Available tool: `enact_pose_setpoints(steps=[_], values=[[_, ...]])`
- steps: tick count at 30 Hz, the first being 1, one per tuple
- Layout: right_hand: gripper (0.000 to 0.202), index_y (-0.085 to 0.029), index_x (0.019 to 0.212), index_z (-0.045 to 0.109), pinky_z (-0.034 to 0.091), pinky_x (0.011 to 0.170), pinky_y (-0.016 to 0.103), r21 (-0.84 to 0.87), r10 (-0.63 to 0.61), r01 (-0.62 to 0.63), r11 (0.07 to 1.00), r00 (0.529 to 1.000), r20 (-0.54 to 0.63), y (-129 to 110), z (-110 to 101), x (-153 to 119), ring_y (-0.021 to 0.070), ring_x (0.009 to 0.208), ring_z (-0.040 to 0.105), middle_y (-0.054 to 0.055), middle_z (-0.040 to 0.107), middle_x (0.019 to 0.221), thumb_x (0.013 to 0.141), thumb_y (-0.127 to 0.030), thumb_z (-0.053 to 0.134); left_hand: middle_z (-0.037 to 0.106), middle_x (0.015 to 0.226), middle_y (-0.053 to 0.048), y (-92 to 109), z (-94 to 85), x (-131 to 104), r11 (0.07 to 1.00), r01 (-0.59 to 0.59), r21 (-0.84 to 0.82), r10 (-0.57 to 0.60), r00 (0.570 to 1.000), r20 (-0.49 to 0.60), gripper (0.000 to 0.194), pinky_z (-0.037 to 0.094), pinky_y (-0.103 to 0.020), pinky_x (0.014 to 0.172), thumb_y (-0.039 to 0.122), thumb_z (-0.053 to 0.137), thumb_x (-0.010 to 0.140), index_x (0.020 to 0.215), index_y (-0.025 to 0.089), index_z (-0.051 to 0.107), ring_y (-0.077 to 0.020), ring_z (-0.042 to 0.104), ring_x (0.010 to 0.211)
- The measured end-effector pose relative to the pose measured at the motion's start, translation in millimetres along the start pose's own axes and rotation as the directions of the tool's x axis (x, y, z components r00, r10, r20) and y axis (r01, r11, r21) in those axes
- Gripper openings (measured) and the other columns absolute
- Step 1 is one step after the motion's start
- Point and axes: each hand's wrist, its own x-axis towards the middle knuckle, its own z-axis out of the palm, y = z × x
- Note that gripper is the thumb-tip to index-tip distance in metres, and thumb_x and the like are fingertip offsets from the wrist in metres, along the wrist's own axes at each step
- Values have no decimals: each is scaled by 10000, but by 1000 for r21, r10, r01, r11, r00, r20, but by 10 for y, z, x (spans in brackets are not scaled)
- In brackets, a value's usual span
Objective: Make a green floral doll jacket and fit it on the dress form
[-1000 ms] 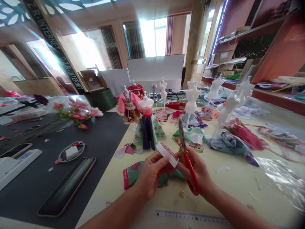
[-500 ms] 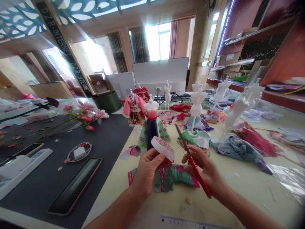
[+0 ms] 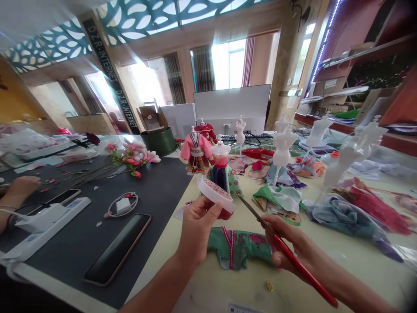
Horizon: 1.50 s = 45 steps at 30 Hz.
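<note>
Your left hand (image 3: 197, 221) pinches the white tape roll (image 3: 213, 195) — right of it, your right hand (image 3: 288, 232) grips red-handled scissors (image 3: 298, 262), tips slanting its way.

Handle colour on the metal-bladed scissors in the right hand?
The scissors' handle is red; clearest in the head view.

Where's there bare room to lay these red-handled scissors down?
On the dark mat, between the pink flowers, charger and smartphone; and on the cream tabletop between the green jacket, gold button and ruler. It's crowded around the white mannequins, where fabric pieces lie heaped.
</note>
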Motion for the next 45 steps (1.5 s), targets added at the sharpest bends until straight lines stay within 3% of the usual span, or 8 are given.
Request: enact_pose_setpoints(steps=[3, 6, 18, 45], values=[[465, -251, 1188, 469, 468, 714, 300, -116, 100, -80, 990, 979, 180, 3, 12, 29, 200, 810, 558, 45, 591, 983, 783, -434, 609, 691, 763, -46, 7, -27, 46, 1000, 4, 0, -4, 1000, -14, 213, 502, -241, 638, 285, 673, 737, 879, 125, 665, -127, 620, 644], [436, -223, 1164, 484, 452, 764, 326, -179, 175, -138, 974, 962, 208, -34, 14, 54, 225, 867, 556, 63, 598, 1005, 798, -436, 588, 686, 753, -49, -4, -48, 77, 1000, -4, -7, 4, 1000, -24, 217, 505, -247, 632, 283, 669, 741, 886, 122, 662, -131, 623, 642], [413, -213, 1156, 499, 439, 777, 339, -171, 184, -148, 974, 958, 221, -80, 33, 53, 231, 892, 559, 66, 612, 1023, 804, -411, 583, 669, 715, -36, -50, -22, 79, 1000, 24, 19, -25, 999, 37, 178, 495, -219, 634, 266, 651, 762, 863, 120, 661, -103, 593, 635], [331, -219, 1103, 528, 413, 680, 274, -225, 212, -164, 960, 955, 209, -143, 59, 57, 176, 763, 545, 25, 625, 894, 797, -338, 572, 670, 730, -34, -113, -27, 111, 999, 28, 46, -30, 998, 51, 166, 501, -218, 647, 265, 652, 759, 848, 126, 660, -99, 587, 641]])
